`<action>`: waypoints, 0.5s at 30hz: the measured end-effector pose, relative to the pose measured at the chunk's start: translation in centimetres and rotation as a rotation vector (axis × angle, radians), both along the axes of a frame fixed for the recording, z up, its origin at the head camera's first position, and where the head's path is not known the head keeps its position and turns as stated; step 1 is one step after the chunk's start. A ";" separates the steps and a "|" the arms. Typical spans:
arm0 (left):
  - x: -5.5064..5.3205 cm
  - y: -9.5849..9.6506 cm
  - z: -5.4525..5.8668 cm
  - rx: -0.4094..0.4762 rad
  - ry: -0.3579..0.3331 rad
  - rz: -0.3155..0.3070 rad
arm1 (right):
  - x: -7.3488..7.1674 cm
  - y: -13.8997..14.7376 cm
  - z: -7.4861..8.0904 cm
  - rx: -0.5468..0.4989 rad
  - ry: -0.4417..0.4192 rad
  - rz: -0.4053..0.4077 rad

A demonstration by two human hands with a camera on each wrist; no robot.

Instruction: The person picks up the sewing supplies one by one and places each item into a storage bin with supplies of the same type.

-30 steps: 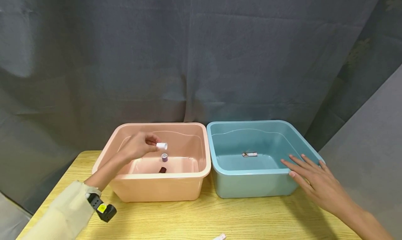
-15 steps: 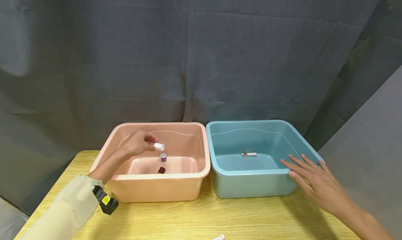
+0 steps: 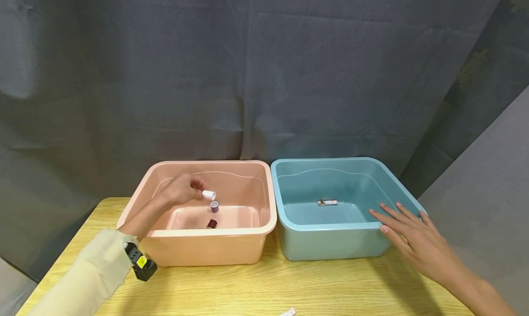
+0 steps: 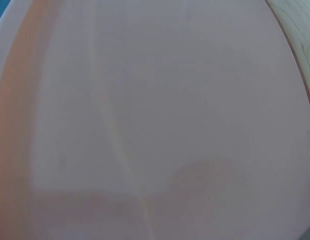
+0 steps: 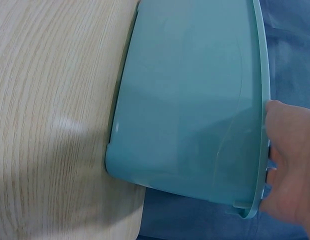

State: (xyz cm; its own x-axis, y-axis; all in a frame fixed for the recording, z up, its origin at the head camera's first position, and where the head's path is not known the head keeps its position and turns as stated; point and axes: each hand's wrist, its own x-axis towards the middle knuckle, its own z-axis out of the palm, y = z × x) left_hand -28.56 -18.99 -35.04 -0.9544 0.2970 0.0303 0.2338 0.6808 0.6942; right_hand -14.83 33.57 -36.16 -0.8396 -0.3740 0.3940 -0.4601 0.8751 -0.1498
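Over the inside of the peach basin (image 3: 198,249), my left hand (image 3: 182,189) pinches a small white thread spool (image 3: 209,195) between fingertips and thumb. A purple spool (image 3: 214,207) and a dark maroon spool (image 3: 212,224) are in that basin, below the held one. My right hand (image 3: 413,242) lies with its fingers spread straight over the front right rim of the blue basin (image 3: 330,247). Inside the blue basin is a small flat strip (image 3: 328,202), white with a brownish end; its kind cannot be told. In the left wrist view only the basin's outer wall (image 4: 195,110) shows, not the hand.
Both basins stand side by side on a wooden table (image 3: 231,288), close against a grey cloth backdrop (image 3: 248,77). A small white piece with faint markings (image 3: 288,312) lies at the front, cut off by the frame. A black wrist camera (image 3: 142,263) sits on the left sleeve.
My left hand, still pinching the white spool, has shifted slightly, and the spool now sits a little further left and lower. The right hand has kept its place.
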 end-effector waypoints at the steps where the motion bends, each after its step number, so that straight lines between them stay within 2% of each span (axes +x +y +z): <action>1: 0.0 0.0 -0.1 0.001 0.003 -0.008 | 0.0 0.0 0.0 0.000 -0.001 -0.001; 15: 0.0 0.2 -0.2 -0.045 0.048 -0.039 | 0.0 0.1 0.0 -0.004 -0.003 -0.004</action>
